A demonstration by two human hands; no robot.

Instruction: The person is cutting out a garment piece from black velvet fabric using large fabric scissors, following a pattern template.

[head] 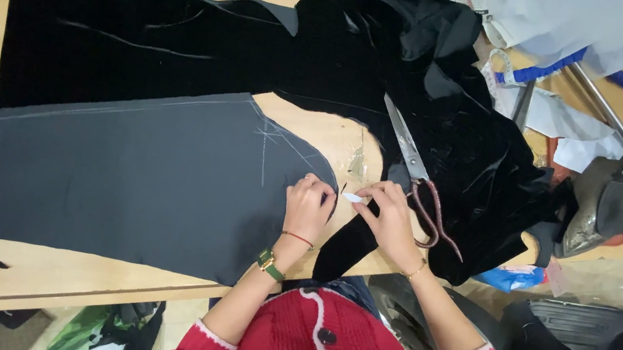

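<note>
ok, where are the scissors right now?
Head view, right of centre: the scissors lie on the black velvet, handles beside the right hand.
</note>
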